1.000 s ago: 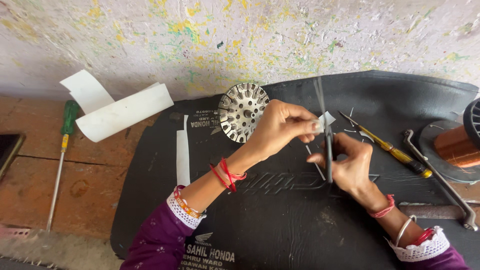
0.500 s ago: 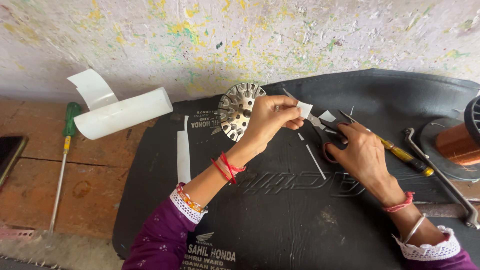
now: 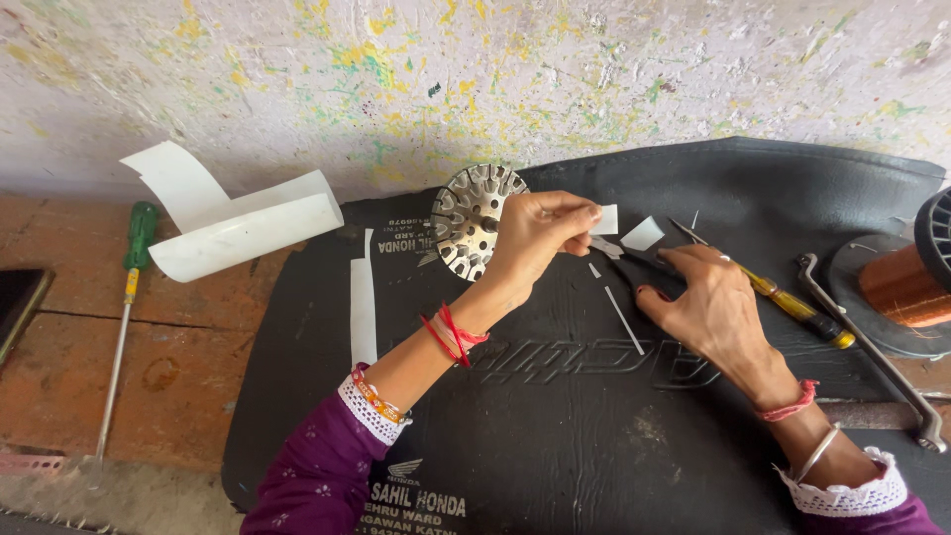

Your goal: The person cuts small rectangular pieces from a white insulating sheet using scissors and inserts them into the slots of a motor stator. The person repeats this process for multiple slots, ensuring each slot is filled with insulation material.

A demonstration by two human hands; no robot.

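Far left, I note one green-handled screwdriver [image 3: 127,297], then one curled white sheet [image 3: 238,228] and one cut strip [image 3: 363,302]. My left hand [image 3: 530,238] pinches a small white paper slip [image 3: 604,219] beside the slotted metal disc [image 3: 474,218]; I judge it light, flimsy, best held at an edge. My right hand [image 3: 708,302] rests half-curled over the scissors [image 3: 634,263]; whether it grips them I cannot tell.

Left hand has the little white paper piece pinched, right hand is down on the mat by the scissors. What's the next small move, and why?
Probably bring the white paper piece across to the slotted metal disc. The left hand pinches it just beside the disc, while the right hand rests flat over the scissors on the black mat, not cutting. A second cut piece lies on the mat nearby.
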